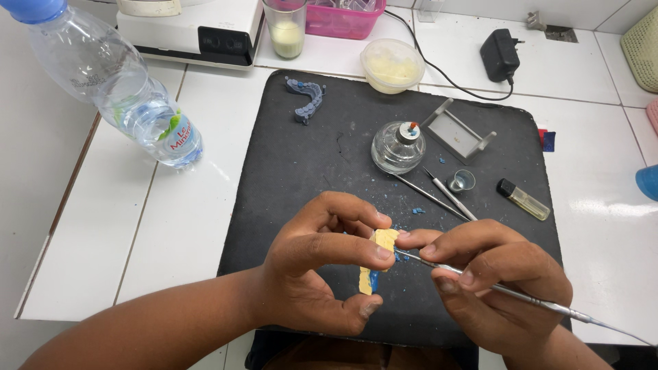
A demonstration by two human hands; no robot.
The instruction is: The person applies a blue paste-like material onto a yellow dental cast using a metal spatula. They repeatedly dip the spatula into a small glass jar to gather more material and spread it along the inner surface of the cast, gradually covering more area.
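Note:
My left hand (317, 266) grips a small yellow dental model (379, 255) with blue wax on it, held upright between thumb and fingers above the near part of a black mat (308, 157). My right hand (497, 279) holds a thin metal carving instrument (541, 303) like a pen. Its tip touches the right side of the model where the blue wax sits. Blue wax crumbs (418, 210) lie on the mat just beyond my hands.
On the mat are a glass alcohol burner (398, 146), a grey dental cast (306, 98), a grey holder (458, 130), two metal tools (439, 194), a small cup (461, 181) and a lighter (524, 199). A water bottle (116, 89) stands left; containers and a power adapter (499, 55) sit behind.

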